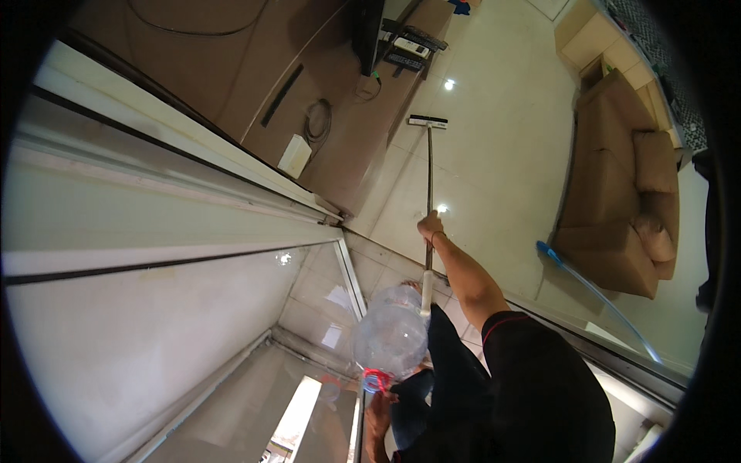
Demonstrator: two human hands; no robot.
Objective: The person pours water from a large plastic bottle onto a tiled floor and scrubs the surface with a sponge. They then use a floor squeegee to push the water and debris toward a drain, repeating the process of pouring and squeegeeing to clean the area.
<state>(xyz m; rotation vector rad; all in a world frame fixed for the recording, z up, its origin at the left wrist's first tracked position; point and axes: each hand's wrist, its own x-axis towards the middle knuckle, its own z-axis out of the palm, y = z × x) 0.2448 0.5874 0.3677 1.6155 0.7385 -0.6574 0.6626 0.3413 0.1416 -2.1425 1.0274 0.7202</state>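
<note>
My right hand (431,224) is wrapped round the pole of a floor squeegee (430,174). Its dark and white head rests on the tiles farther ahead, and its pale grip end comes back beside my leg. Lower down, my left hand (380,413) is closed at the neck of a large clear water jug (391,332), where a red cord or handle (376,380) is tied next to a blue cap. The jug hangs tilted in front of my legs, neck toward me, and looks empty. My left fingers are partly hidden.
A white-framed door panel (170,193) fills the left side. Ahead left runs a brown cabinet (363,162) with cables and devices. To the right, a brown sofa (610,193) stands near a blue-handled pole (594,293). A raised sill edge (394,251) crosses the shiny tiles.
</note>
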